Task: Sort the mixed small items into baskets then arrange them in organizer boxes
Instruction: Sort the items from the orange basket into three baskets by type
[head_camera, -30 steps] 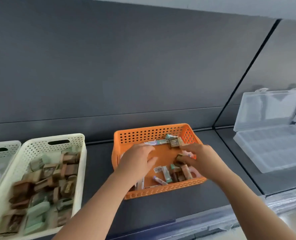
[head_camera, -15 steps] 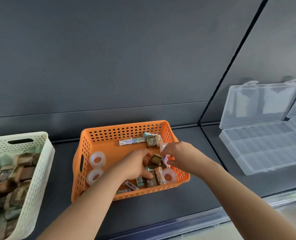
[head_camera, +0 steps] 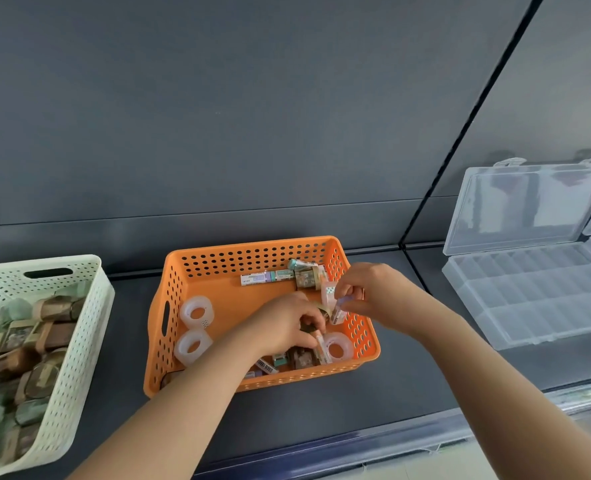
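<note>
Over the orange basket (head_camera: 217,261), the left hand (head_camera: 283,323) curls its grip around a small brown item (head_camera: 307,328), while the right hand (head_camera: 377,292) has its grip pinching small wrapped packets (head_camera: 332,299).

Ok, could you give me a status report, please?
Left hand grips small item in orange basket. Right hand pinches small packets. Organizer box open, nothing blocking.

A dark grey shelf (head_camera: 129,341) is seen carrying three things: a white basket (head_camera: 79,358) is set at the left, an orange basket (head_camera: 252,244) is placed mid-shelf, a clear organizer box (head_camera: 543,306) is laid open at the right
</note>
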Motion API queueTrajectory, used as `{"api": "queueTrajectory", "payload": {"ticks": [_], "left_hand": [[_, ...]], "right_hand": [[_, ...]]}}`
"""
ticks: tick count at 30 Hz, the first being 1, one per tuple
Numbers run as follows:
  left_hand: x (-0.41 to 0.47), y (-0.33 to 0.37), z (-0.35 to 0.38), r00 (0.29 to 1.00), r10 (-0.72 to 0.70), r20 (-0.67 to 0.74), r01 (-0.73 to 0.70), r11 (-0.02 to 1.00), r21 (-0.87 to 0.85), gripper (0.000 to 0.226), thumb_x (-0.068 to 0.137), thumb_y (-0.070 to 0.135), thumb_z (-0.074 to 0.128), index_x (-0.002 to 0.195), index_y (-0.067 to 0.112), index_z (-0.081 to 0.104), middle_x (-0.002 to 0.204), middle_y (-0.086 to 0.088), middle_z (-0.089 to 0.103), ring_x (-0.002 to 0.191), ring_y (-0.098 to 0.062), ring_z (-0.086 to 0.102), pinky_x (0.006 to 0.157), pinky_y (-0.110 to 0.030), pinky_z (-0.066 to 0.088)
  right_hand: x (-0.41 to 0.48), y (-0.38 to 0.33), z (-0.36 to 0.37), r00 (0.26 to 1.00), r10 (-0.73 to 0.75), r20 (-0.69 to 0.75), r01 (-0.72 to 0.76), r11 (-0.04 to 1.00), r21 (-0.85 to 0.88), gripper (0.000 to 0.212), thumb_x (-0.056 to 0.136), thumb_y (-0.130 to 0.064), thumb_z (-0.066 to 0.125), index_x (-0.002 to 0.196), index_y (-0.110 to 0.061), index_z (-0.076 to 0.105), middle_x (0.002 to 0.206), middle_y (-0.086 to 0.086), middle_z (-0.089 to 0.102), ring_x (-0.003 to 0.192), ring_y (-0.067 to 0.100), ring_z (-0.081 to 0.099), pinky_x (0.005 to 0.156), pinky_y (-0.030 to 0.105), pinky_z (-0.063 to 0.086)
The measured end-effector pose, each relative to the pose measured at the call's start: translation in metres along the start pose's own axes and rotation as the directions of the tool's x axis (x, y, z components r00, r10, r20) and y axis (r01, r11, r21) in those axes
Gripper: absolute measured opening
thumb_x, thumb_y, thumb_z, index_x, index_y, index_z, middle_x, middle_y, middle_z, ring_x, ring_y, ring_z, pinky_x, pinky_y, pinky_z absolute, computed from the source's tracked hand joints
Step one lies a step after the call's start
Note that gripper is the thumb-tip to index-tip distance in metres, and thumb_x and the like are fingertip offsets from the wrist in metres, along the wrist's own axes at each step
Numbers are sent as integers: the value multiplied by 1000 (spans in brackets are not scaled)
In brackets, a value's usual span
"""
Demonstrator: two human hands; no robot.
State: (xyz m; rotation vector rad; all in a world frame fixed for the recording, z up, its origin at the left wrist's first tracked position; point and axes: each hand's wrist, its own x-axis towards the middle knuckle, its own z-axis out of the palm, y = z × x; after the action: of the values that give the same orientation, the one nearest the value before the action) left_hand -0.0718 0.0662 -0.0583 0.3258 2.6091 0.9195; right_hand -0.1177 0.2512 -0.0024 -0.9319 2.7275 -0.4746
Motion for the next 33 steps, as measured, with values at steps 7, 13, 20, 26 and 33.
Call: {"api": "queueTrajectory", "payload": {"ticks": [7,13,20,26,33], "left_hand": [[-45,-26,-38,978,-149,-144,77,906,-417,15,82,16,71,93,23,64,94,8,70,87,-1,66,84,-23,52],[-67,-41,-46,942,-332,-39,281,848,-449,16,94,20,54,101,29,64,87,2,67,83,-9,66,81,-29,53],[-51,-37,-39,925,-344,159,344,939,31,29,76,29,77,103,33,69,117,17,57,103,-3,50,86,-22,42],[-46,-49,-40,933,-332,137,329,943,45,12,82,33,71,93,29,70,102,14,59,92,-9,53,76,-26,46],[-71,-64,-61,951,-300,-68,299,954,-28,4,85,33,67,86,37,67,97,23,55,92,-1,53,77,-23,44]], "right_hand": [[6,-10,21,998,18,-66,5,940,341,6,89,-18,61,88,-24,60,86,-11,66,80,1,61,72,16,49],[32,-34,44,995,-14,97,-28,908,418,17,96,-21,51,109,-23,62,94,-16,56,78,2,55,66,17,44],[56,-43,54,968,-26,248,-36,969,243,36,89,-21,60,124,-28,54,119,-11,53,99,7,49,70,12,37],[68,-46,65,944,-19,330,-34,987,155,40,73,-27,79,106,-26,55,106,-9,56,95,14,54,78,25,44],[74,-51,74,916,0,401,30,997,-69,55,69,-36,82,114,-23,55,111,-4,58,100,19,53,80,28,40]]}}
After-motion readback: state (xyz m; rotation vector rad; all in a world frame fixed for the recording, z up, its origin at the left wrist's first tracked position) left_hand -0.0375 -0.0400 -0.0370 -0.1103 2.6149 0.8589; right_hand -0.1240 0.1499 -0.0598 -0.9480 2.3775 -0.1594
